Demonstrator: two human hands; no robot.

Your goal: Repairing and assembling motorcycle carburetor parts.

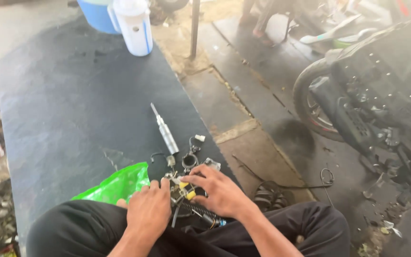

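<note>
Seated at a dark rubber-topped bench (72, 95), the left hand (147, 209) and right hand (217, 190) both grasp a small metal assembly with yellow parts (185, 190), apparently mid-disassembly; freeing its coiled spring (198, 210) calls for steady fingertips. A silver cylindrical shaft (165, 131) lies just beyond.

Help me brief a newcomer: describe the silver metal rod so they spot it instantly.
Start at the dark rubber mat covering the bench. Just beyond the hands lies the silver metal rod, pointing away. Unlike the tangled small parts nearby, it is straight, shiny and thin-tipped.
</note>
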